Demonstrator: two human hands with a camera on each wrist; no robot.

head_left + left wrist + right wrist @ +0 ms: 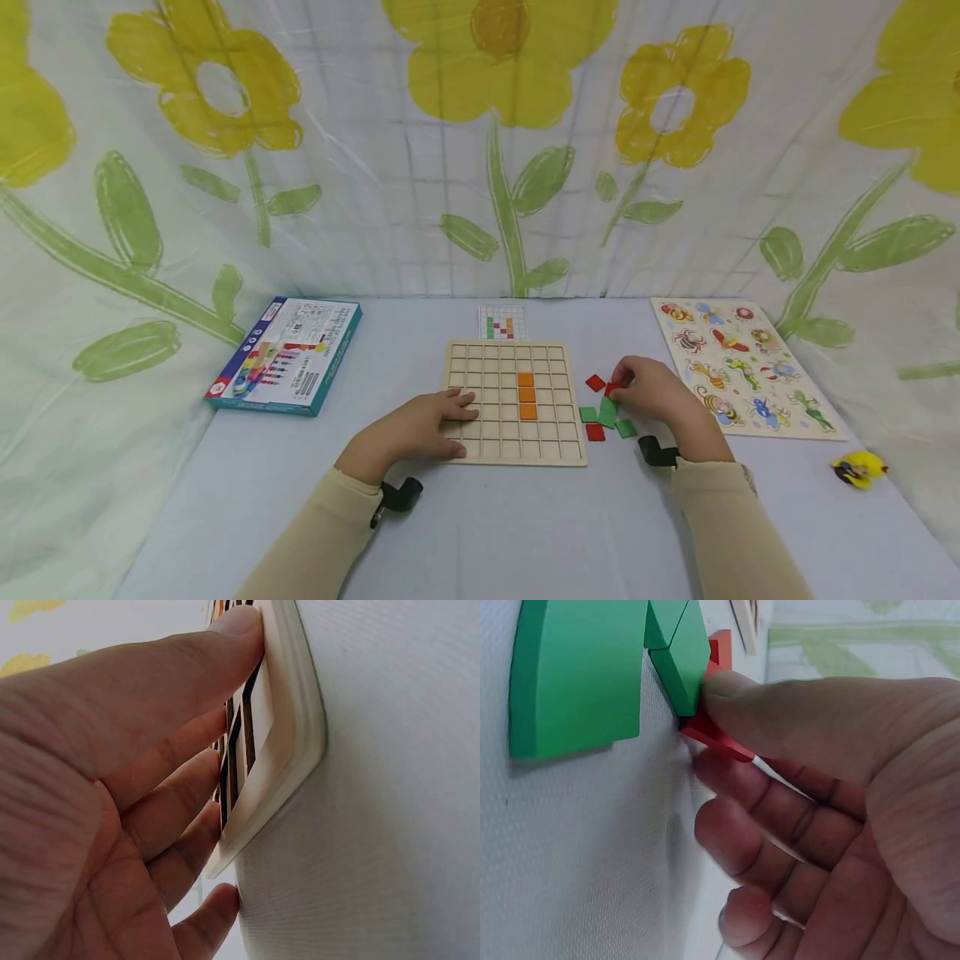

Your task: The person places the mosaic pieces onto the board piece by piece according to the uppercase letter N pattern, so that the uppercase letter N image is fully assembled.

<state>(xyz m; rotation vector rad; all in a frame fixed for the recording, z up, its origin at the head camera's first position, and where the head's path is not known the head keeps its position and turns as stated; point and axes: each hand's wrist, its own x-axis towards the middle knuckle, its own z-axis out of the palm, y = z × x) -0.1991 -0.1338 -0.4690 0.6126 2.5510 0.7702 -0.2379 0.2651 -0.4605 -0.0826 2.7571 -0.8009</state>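
In the head view, my left hand [420, 425] rests on the left edge of a wooden grid board [487, 417], its fingers loosely spread. The left wrist view has the thumb on the board's rim [289, 742]. A column of three orange square tiles [527, 395] sits in the grid, right of its middle. Beyond the board's right side, my right hand [658, 390] pinches a red tile [716, 739] between thumb and index finger. Next to it lie loose green tiles [607, 412] and two other red tiles, one of them near the board's edge [595, 432].
A small printed card [502, 322] with a coloured grid pattern lies behind the board. At the left is a flat toy box [292, 358]. An insect picture puzzle board [738, 367] lies at the right, with a small yellow toy [859, 469] in front of it.
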